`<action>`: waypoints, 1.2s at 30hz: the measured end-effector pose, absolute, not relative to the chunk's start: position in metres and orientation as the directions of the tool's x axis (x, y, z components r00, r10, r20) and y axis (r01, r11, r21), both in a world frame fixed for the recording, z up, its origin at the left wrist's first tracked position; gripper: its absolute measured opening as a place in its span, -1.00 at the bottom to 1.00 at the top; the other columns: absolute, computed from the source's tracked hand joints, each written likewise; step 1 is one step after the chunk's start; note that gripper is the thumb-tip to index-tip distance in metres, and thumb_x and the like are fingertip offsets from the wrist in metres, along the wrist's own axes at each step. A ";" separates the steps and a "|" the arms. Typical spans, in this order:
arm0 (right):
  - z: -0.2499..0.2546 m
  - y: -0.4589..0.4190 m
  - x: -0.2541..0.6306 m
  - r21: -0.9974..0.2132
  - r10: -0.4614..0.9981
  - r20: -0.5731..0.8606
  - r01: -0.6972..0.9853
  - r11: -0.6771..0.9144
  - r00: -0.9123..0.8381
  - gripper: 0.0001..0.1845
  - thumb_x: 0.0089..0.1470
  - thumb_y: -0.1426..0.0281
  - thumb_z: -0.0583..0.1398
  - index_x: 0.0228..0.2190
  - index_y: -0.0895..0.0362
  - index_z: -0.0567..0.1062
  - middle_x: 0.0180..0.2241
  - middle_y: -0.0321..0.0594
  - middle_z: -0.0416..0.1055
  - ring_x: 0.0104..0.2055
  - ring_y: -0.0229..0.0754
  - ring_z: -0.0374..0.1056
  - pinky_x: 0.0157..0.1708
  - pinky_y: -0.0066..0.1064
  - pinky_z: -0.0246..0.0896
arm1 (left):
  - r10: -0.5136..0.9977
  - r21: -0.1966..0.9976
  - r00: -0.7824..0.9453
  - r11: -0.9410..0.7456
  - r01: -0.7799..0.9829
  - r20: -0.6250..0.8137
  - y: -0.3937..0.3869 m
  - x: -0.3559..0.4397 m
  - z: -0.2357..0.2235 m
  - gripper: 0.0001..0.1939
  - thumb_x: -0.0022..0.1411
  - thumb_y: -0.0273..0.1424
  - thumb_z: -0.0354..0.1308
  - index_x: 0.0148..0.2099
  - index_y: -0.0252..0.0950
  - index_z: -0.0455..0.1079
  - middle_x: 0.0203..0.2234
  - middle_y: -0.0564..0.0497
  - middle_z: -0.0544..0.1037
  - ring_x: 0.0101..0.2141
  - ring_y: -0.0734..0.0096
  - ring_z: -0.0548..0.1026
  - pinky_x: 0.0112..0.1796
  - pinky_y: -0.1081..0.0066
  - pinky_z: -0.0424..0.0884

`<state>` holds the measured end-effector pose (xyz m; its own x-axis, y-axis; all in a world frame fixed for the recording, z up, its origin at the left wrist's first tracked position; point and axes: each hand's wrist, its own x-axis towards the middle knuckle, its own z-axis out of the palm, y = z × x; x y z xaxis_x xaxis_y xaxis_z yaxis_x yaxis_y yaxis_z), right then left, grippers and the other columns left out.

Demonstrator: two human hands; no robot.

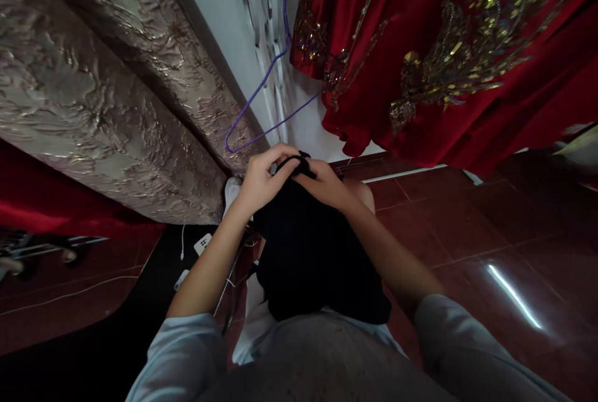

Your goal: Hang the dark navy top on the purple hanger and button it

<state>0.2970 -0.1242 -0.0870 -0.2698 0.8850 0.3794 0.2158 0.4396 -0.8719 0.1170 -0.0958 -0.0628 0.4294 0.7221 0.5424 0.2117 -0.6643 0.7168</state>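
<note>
Hands (262, 182) pinching black cloth (317, 246), hanger (265, 79) beyond

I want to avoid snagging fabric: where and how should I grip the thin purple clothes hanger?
Probably pinch the purple hanger at its rounded left corner, coming from the left: that corner shows uncovered, while the opposite end overlaps shiny red sequinned cloth.

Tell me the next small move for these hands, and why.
Perhaps ease the left hand and right hand slightly apart to straighten the black cloth: both grip its far edge close together, and the fabric looks bunched there.
</note>
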 end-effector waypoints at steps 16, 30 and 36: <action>-0.031 -0.065 0.339 -0.926 0.908 0.372 -0.019 0.376 -0.190 -0.66 -0.17 0.31 0.35 -0.31 0.08 0.41 -0.37 -0.26 0.36 -0.30 -0.15 0.35 -0.26 -0.27 0.40 | 0.799 0.304 0.596 -0.550 0.778 -0.079 -0.080 -0.015 -0.111 -0.57 0.47 -0.14 -0.09 -0.12 -0.31 0.50 -0.17 -0.20 0.62 -0.13 0.06 0.59 0.01 0.12 0.47; -0.095 -0.001 0.267 -0.930 0.929 0.356 0.060 0.363 -0.104 -0.55 0.01 -0.01 0.33 -0.48 0.13 0.43 -0.48 -0.27 0.39 -0.38 -0.22 0.33 -0.42 -0.39 0.30 | 0.749 0.095 0.478 -0.576 0.812 0.458 -0.089 -0.032 0.027 -0.80 0.28 -0.36 -0.03 -0.38 -0.24 0.34 -0.14 -0.12 0.47 0.01 0.00 0.48 0.10 0.03 0.43; -0.085 -0.026 0.246 -0.944 0.936 0.328 -0.004 0.330 -0.129 -0.52 0.06 -0.05 0.28 -0.46 0.12 0.42 -0.48 -0.27 0.37 -0.34 -0.19 0.36 -0.37 -0.36 0.35 | 0.673 0.119 0.498 -0.652 0.749 0.547 -0.075 0.045 0.058 -0.62 0.26 -0.55 0.03 0.12 -0.29 0.31 -0.07 -0.11 0.52 -0.01 0.15 0.53 0.10 0.18 0.43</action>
